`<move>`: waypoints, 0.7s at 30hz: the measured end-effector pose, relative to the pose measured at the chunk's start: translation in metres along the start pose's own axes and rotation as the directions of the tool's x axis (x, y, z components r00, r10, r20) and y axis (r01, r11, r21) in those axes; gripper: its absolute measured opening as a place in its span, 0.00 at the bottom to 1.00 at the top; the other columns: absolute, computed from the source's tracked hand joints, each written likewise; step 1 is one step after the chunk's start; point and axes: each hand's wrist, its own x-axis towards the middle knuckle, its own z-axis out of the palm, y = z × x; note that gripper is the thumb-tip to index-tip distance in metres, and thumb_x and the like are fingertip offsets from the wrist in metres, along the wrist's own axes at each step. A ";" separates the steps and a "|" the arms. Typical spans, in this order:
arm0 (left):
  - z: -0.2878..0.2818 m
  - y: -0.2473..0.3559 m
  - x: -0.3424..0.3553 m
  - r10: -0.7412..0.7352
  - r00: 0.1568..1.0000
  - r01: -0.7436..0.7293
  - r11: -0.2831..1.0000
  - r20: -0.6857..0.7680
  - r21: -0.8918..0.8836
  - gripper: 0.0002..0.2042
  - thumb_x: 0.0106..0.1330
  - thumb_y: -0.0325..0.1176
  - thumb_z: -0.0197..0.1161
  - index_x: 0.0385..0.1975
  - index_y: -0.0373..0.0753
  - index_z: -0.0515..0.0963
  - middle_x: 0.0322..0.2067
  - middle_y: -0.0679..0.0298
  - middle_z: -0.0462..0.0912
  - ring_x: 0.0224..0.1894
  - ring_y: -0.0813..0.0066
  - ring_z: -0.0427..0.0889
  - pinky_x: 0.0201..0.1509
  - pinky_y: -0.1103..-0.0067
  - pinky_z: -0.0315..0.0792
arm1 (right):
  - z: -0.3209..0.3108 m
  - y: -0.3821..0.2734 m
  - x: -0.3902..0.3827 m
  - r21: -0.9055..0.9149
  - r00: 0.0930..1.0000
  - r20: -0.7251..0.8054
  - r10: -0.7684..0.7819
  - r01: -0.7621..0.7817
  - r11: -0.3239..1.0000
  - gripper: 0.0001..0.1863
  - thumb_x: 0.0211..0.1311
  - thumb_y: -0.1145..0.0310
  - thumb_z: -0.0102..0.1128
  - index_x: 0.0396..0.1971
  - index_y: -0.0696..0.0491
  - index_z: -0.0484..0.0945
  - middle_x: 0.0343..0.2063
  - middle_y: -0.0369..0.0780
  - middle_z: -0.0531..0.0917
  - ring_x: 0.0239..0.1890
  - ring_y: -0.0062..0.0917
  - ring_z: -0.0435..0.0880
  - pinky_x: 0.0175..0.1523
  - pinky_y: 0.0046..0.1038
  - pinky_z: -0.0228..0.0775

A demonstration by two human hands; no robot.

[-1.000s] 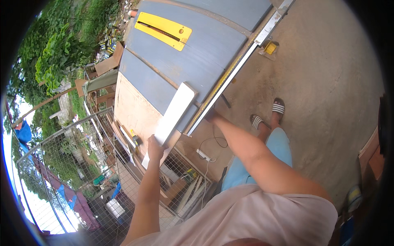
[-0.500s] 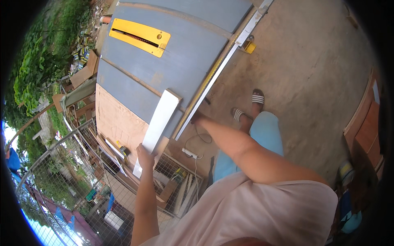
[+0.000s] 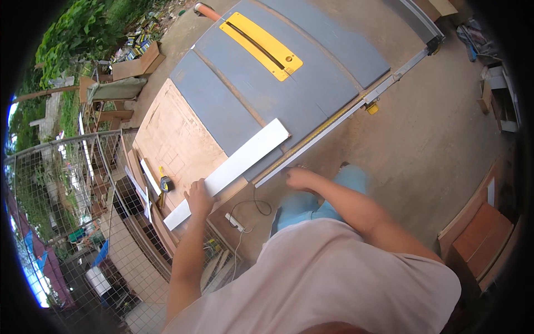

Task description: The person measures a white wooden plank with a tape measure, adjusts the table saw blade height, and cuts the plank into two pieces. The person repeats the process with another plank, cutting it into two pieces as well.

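Observation:
A long white board (image 3: 239, 158) lies across the near left part of a grey table saw (image 3: 245, 61), partly over its bare wooden side panel (image 3: 175, 128). My left hand (image 3: 199, 199) is closed over the board toward its near end, fingers on its upper face. My right hand (image 3: 300, 178) is beside the saw's front rail (image 3: 328, 139), apart from the board. Its fingers look curled; whether anything is in them is hidden. A yellow insert plate (image 3: 261, 44) with a long slot is set in the saw's top.
A tape measure (image 3: 166, 182) lies on the wooden panel's left edge. Wire mesh fencing (image 3: 61, 195) stands at left. A power strip (image 3: 235, 222) with cables hangs below the saw's near edge. Wooden panels (image 3: 481, 239) are at the right, and a fence bar (image 3: 417, 16) at far right.
My right hand has drawn back from under the saw's front edge and is nearer my body. The view has turned, and the white board lies at a different slant in it, still under my left hand.

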 end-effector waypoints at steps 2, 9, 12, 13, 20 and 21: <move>0.000 -0.001 -0.006 0.064 0.998 -0.064 0.997 -0.014 -0.039 0.42 0.43 0.40 0.85 0.61 0.42 0.71 0.57 0.56 0.77 0.63 0.55 0.75 0.70 0.49 0.63 | -0.024 -0.003 -0.063 -0.034 0.983 -0.169 -0.074 0.069 0.997 0.18 0.62 0.67 0.54 0.50 0.54 0.84 0.44 0.51 0.88 0.48 0.45 0.86 0.55 0.42 0.77; -0.010 0.061 -0.003 0.164 0.882 -0.304 0.914 -0.443 -0.267 0.37 0.40 0.37 0.86 0.54 0.43 0.78 0.50 0.58 0.77 0.52 0.56 0.76 0.58 0.59 0.66 | -0.160 -0.049 -0.170 -0.445 0.528 -0.760 -0.380 0.004 0.896 0.34 0.50 0.71 0.74 0.61 0.47 0.75 0.64 0.47 0.73 0.60 0.43 0.77 0.61 0.42 0.71; -0.019 0.093 0.021 0.161 0.858 -0.316 0.914 -0.488 -0.253 0.38 0.37 0.38 0.87 0.54 0.44 0.79 0.49 0.60 0.77 0.53 0.58 0.75 0.60 0.62 0.64 | -0.227 -0.066 -0.151 -0.715 0.506 -0.634 -0.585 -0.096 0.692 0.49 0.46 0.69 0.79 0.72 0.43 0.66 0.69 0.48 0.67 0.67 0.44 0.70 0.68 0.44 0.66; -0.022 0.102 0.029 0.159 0.847 -0.321 0.914 -0.508 -0.250 0.38 0.35 0.39 0.88 0.54 0.44 0.80 0.49 0.60 0.77 0.53 0.59 0.75 0.60 0.62 0.64 | -0.246 -0.067 -0.142 -0.742 0.538 -0.598 -0.594 -0.091 0.664 0.52 0.45 0.68 0.80 0.74 0.42 0.63 0.70 0.48 0.66 0.69 0.45 0.69 0.69 0.45 0.64; -0.031 0.156 0.075 0.102 0.848 -0.287 0.913 -0.521 -0.289 0.40 0.31 0.43 0.89 0.53 0.47 0.81 0.48 0.61 0.77 0.52 0.61 0.74 0.62 0.63 0.63 | -0.347 -0.038 -0.074 -0.809 0.799 -0.342 -0.494 0.016 0.588 0.49 0.43 0.71 0.77 0.71 0.46 0.67 0.66 0.46 0.72 0.68 0.44 0.71 0.71 0.43 0.65; -0.033 0.162 0.080 0.095 0.856 -0.283 0.909 -0.508 -0.306 0.40 0.31 0.43 0.89 0.53 0.47 0.81 0.48 0.61 0.77 0.52 0.61 0.74 0.62 0.63 0.63 | -0.359 -0.033 -0.066 -0.808 0.788 -0.321 -0.525 0.062 0.586 0.47 0.44 0.71 0.76 0.70 0.47 0.69 0.65 0.46 0.73 0.67 0.43 0.72 0.70 0.42 0.66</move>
